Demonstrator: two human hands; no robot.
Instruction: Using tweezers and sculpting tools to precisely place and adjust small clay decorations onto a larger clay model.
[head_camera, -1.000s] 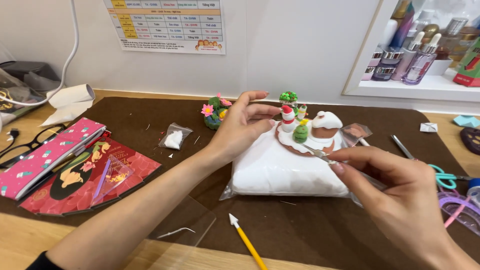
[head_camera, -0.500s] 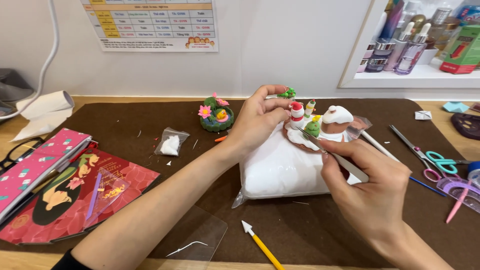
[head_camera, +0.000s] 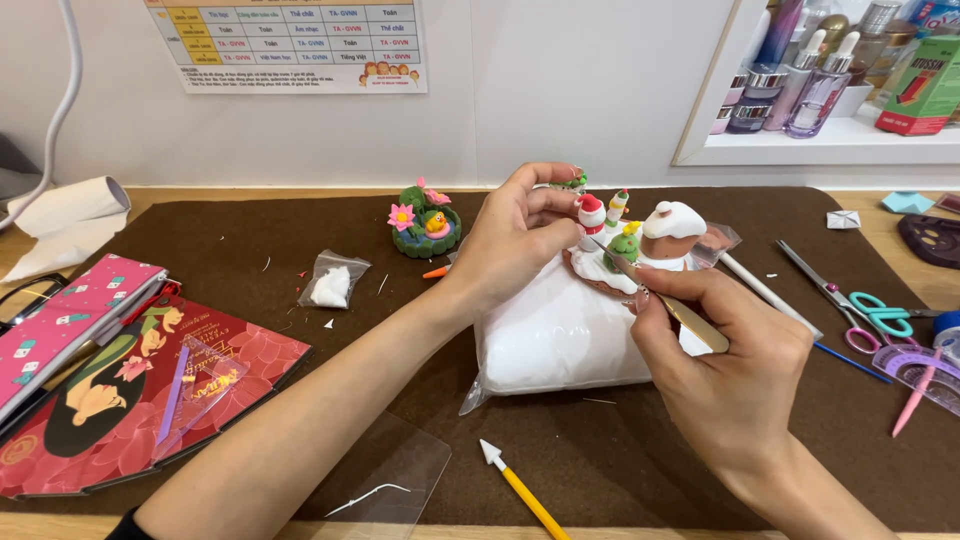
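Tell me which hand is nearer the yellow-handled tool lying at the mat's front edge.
Right. The right hand hovers just up and right of the yellow-handled tool, gripping a thin metal pick. The left hand is farther back, holding the clay figures.

Single head-worn view, looking down and forward over the person's own forearms, close above the left hand (head_camera: 520, 235) and right hand (head_camera: 730, 365), wall just beyond them
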